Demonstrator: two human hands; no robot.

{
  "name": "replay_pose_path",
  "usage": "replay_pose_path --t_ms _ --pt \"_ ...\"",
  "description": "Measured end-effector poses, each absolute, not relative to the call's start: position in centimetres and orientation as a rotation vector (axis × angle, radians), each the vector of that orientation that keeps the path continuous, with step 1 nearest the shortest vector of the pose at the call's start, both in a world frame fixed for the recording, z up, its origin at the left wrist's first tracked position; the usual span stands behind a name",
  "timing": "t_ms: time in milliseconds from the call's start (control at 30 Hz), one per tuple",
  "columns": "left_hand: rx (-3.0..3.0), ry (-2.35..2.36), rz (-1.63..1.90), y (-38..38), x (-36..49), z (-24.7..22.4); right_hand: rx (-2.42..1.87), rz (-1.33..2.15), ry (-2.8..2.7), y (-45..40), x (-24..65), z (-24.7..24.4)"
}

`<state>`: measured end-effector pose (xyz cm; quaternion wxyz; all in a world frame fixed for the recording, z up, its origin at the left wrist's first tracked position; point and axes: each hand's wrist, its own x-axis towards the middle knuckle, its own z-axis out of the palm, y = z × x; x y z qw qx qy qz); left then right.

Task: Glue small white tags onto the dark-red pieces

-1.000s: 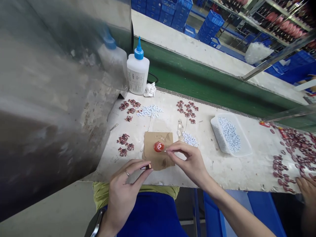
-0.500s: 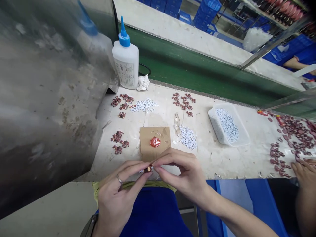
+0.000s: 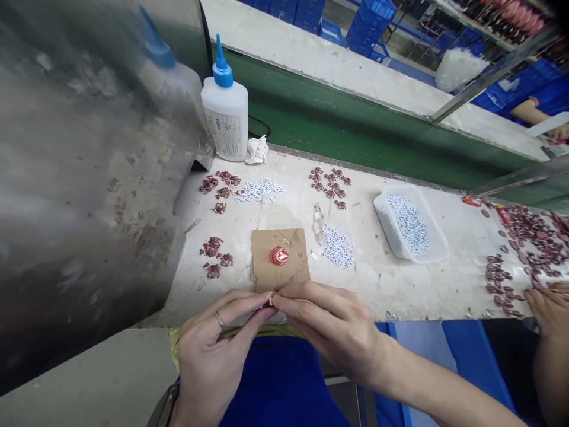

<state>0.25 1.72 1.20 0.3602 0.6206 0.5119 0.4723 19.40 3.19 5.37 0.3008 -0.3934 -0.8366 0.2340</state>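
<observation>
My left hand [image 3: 213, 350] pinches a tiny dark piece [image 3: 269, 302] between thumb and forefinger at the near edge of the bench. My right hand [image 3: 331, 323] meets it fingertip to fingertip and holds a thin pin-like tool against the piece. Just beyond my fingers lies a brown cardboard square [image 3: 279, 259] with a red cap [image 3: 279, 256] on it. Small dark red pieces [image 3: 216, 256] sit in clusters to the left, and white bits [image 3: 338, 247] lie in a heap to the right.
A white glue bottle [image 3: 225, 118] with a blue nozzle stands at the back left beside a crumpled tissue [image 3: 256, 149]. A clear tray [image 3: 438, 254] of white bits lies right of centre. Another person's hand [image 3: 546, 308] rests among dark red pieces at far right. A green conveyor [image 3: 355, 136] runs behind.
My right hand came back from the red cap on the cardboard to my left hand, and both hands now press together on the small piece at the bench edge.
</observation>
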Motion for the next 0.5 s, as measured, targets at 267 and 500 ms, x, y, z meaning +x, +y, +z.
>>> replay_pose_path --t_ms 267,500 --pt "1.543 1.338 1.266 2.1 1.0 1.6 -1.175 0.986 -1.788 3.6 19.9 5.7" --pt "1.701 1.469 1.256 1.4 0.2 0.3 -1.155 1.278 -1.685 5.5 19.1 4.8"
